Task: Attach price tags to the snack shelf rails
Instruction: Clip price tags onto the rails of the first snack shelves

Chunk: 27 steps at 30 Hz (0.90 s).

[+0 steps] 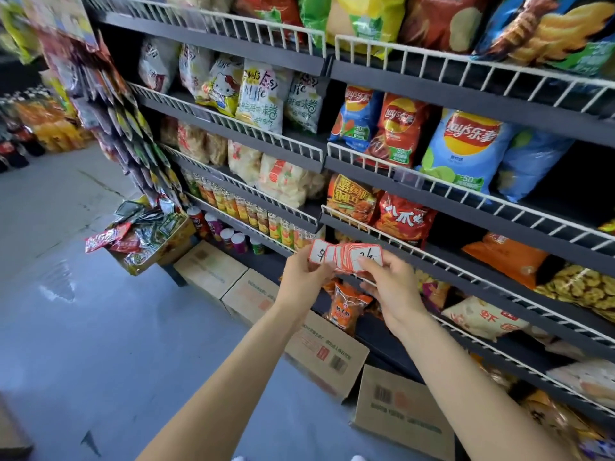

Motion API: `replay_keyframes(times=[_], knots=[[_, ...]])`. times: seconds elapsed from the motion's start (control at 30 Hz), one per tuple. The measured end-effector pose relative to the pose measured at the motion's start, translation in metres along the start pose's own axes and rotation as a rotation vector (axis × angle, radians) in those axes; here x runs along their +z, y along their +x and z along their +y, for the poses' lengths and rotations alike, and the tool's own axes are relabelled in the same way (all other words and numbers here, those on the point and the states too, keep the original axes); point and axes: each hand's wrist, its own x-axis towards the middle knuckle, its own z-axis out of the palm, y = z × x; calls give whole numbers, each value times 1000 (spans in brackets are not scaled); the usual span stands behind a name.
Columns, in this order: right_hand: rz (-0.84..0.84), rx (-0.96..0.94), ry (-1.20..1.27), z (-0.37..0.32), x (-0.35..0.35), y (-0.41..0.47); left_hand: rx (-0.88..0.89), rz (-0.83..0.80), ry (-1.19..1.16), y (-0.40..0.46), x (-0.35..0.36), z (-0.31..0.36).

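Both hands — left hand, right hand — pinch a fanned stack of price tags just before the shelf rail; a loose pinch could spill tags onto the floor.

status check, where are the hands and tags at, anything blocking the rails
Left hand and right hand both grip the fanned stack of red-bordered white paper price tags. No tag on the dark grey shelf rails yet. Nothing blocking the rails.

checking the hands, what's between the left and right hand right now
In the head view, a fanned stack of price tags spans the gap, held by the left hand and the right hand.
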Motion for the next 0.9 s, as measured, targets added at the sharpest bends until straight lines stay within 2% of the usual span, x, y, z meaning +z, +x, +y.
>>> replay_keyframes(times=[0.1, 0.23, 0.43, 0.67, 0.9], knots=[[63, 1, -6, 8, 34, -4, -20, -14, 35, 8, -35, -7], [118, 27, 44, 18, 69, -15, -58, -123, 86, 20, -72, -15], [255, 90, 206, 28, 71, -39, -46, -309, 144, 20, -73, -10], [429, 34, 250, 24, -2, -86, 4, -522, 231, -18, 2, 13], [579, 9, 127, 48, -142, -179, 150, -695, 418, -104, 138, -1]])
